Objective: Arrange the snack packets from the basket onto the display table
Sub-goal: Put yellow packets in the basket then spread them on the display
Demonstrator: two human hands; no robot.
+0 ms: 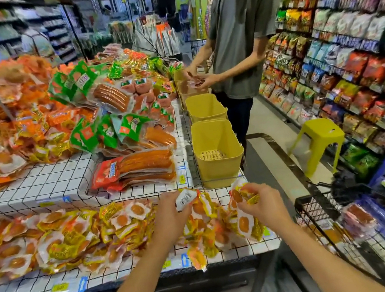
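Low in the centre of the frame, the left hand (171,214) pinches one snack packet (186,197) (its white back showing) above a heap of yellow packets (63,242) on the display table (41,178). Just to its right, the right hand (262,201) curls its fingers round a bunch of packets (244,220). A wire basket (317,209) sits at the lower right.

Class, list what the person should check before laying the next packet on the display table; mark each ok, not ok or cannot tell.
1. Left hand grips a packet: ok.
2. Right hand holds a bunch of packets: ok.
3. Bare grid on the display table between the hands: ok.
4. That packet front-side up: not ok, barcode side shows.
5. Pile inside the front edge: not ok, a stray packet overhangs.
6. Wire basket holds spare packets: ok.
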